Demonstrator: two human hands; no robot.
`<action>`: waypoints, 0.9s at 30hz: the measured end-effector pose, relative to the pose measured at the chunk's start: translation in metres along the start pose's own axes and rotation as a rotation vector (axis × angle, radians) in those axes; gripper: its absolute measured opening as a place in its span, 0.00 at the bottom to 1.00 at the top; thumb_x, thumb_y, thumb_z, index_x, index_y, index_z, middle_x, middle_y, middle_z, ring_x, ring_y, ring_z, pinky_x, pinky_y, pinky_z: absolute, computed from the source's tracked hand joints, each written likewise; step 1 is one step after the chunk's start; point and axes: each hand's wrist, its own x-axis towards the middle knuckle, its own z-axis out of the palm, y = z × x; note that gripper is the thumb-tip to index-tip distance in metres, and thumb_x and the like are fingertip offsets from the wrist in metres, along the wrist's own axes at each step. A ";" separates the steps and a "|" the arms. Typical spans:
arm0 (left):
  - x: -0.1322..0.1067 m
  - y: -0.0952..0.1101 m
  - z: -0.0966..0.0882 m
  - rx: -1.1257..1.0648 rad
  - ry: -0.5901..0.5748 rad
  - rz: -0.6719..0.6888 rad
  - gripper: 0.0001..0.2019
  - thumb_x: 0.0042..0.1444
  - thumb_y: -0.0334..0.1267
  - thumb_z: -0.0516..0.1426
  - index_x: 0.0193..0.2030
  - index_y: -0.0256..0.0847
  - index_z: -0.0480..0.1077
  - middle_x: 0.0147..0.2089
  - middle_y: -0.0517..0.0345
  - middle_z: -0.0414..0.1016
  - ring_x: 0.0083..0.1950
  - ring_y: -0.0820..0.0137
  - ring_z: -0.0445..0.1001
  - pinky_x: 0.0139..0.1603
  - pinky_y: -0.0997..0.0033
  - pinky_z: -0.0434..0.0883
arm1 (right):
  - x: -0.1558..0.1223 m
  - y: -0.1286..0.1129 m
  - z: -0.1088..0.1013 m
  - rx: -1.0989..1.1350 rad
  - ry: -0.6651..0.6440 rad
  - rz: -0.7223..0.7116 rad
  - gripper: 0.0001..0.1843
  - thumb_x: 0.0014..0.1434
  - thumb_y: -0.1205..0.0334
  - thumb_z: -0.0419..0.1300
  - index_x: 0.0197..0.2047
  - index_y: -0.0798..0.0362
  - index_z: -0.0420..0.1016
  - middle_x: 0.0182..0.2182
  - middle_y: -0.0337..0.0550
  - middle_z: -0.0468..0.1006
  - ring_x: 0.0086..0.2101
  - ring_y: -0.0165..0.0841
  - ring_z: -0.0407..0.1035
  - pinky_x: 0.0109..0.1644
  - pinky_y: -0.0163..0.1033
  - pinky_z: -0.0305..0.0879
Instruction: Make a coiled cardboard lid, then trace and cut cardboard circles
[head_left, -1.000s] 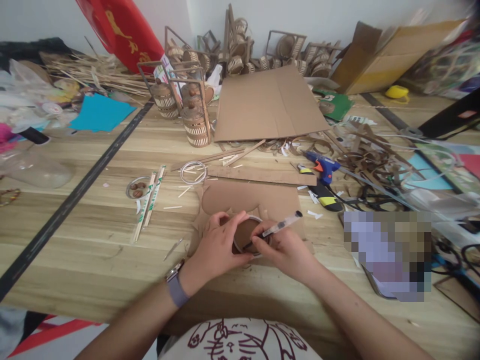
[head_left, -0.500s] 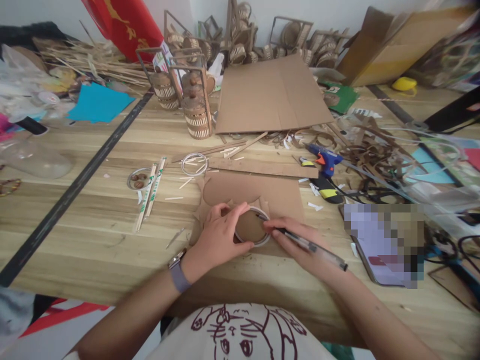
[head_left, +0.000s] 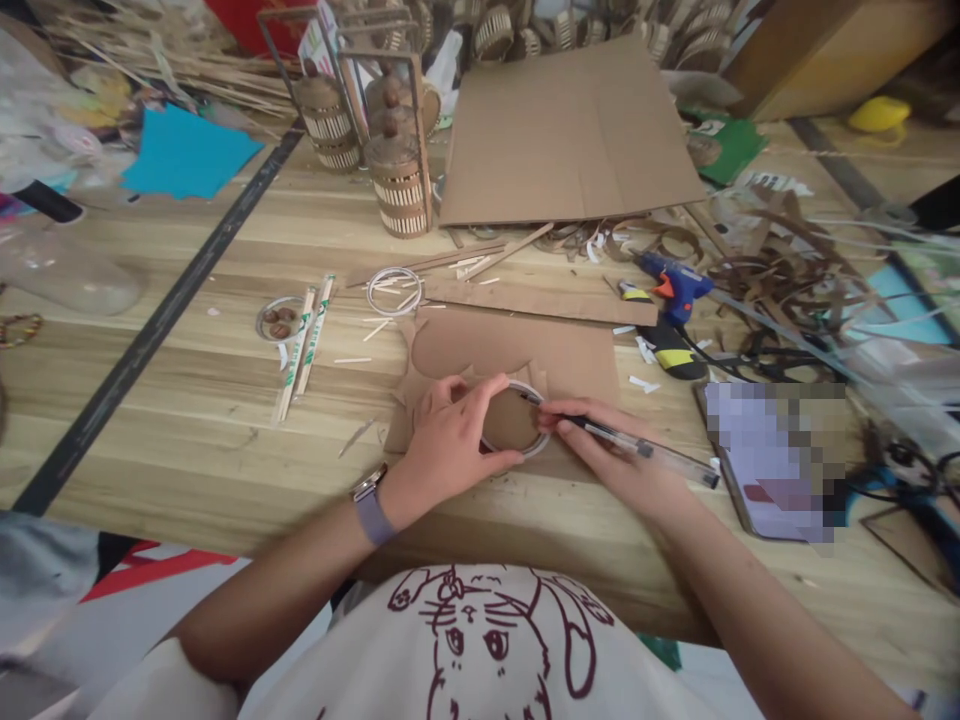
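Note:
My left hand (head_left: 446, 450) is closed on a whitish ring (head_left: 535, 449), its thumb and fingers against the near and far sides. The ring lies flat on a brown cardboard sheet (head_left: 517, 335) with a scalloped, cut left edge. In my right hand (head_left: 611, 470) is a clear pen with a black grip (head_left: 637, 446), slanting over the hand. Its tip end is at the ring's inner right side; the fingers partly hide the exact contact. Any line drawn there is too small to tell.
Beyond the sheet lie a cardboard strip (head_left: 540, 301), another ring (head_left: 394, 291) and a blue glue gun (head_left: 679, 285). A phone (head_left: 765, 460) is to the right. Wrapped chopsticks (head_left: 311, 340) lie left. Lidded slatted baskets (head_left: 401, 190) and large cardboard (head_left: 566, 140) stand behind.
The view has tipped downward, so the table's things appear higher. Both hands keep their hold, and the pen stays at the ring's inner right side with little visible shift.

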 end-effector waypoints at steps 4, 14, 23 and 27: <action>0.000 0.001 0.001 0.006 -0.001 0.003 0.44 0.49 0.47 0.70 0.69 0.40 0.57 0.62 0.45 0.71 0.60 0.46 0.59 0.62 0.44 0.63 | 0.003 -0.003 0.004 0.138 0.043 0.133 0.09 0.63 0.57 0.58 0.43 0.51 0.77 0.29 0.42 0.83 0.31 0.36 0.78 0.35 0.38 0.75; -0.001 0.001 0.002 0.039 0.023 0.010 0.42 0.50 0.49 0.69 0.68 0.38 0.60 0.60 0.41 0.71 0.60 0.45 0.59 0.60 0.42 0.65 | 0.016 -0.019 0.019 0.134 -0.135 0.219 0.11 0.59 0.52 0.57 0.35 0.52 0.68 0.21 0.41 0.77 0.21 0.34 0.72 0.22 0.34 0.65; -0.001 0.000 0.005 0.058 0.023 0.001 0.41 0.51 0.51 0.68 0.68 0.41 0.60 0.60 0.42 0.71 0.61 0.47 0.59 0.61 0.45 0.64 | 0.017 -0.018 0.017 0.013 -0.248 0.224 0.13 0.59 0.50 0.53 0.35 0.51 0.69 0.23 0.39 0.72 0.21 0.33 0.68 0.23 0.35 0.61; 0.000 0.002 0.002 0.064 0.000 -0.013 0.42 0.50 0.51 0.69 0.69 0.41 0.60 0.60 0.43 0.72 0.60 0.46 0.59 0.61 0.44 0.64 | 0.022 -0.024 0.008 -0.065 -0.313 0.213 0.13 0.59 0.50 0.51 0.35 0.51 0.68 0.22 0.38 0.72 0.21 0.33 0.67 0.22 0.34 0.59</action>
